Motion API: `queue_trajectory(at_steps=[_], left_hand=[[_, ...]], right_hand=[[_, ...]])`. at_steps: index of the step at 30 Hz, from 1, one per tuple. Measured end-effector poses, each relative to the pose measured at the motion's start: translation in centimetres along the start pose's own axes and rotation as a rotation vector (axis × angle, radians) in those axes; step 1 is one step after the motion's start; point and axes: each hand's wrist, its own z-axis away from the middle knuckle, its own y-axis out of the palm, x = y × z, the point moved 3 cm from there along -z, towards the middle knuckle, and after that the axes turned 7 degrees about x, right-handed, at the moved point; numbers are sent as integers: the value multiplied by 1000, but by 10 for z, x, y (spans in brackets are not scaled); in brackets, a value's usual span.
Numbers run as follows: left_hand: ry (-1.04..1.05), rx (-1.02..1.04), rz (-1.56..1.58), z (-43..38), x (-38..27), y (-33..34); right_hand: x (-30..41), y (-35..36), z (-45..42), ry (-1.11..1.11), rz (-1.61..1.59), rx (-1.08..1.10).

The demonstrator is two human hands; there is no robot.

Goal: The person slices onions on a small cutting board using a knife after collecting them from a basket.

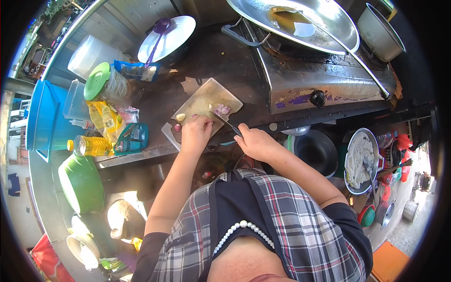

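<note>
My right hand (255, 141) grips the black handle of a kitchen knife (225, 122), its blade pointing up and left over a worn cutting board (208, 92). Sliced shallot (222, 110) is heaped beside the blade on the board's right part. My left hand (196, 132) rests at the board's near edge with its fingers curled, close to the knife tip; whether anything is pinched in them is hidden. A peeled garlic clove (180, 117) lies just left of these fingers. Below it is a small reddish shallot (177, 127), near the board's left corner.
A gas stove (299, 81) bears a large wok (243, 7) with oil and a long-handled ladle (356, 56). To the left stand a green-lidded jar (97, 81), an oil bottle (95, 145) and a blue tub (44, 116). A purple spoon (155, 49) crosses a white plate (179, 31).
</note>
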Motion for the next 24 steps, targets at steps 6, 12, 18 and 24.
queue_trajectory(at_steps=[6,12,18,24], left_hand=[[-1,-20,-16,1,4,0],[23,-24,-58,0,0,0],[-16,-24,-20,0,0,0],[14,46,-65,-11,-10,-4]], right_hand=[[5,-4,8,-34,29,43],[16,-2,2,30,122,62],[6,-14,15,99,-58,179],[2,-16,2,169,-225,202]])
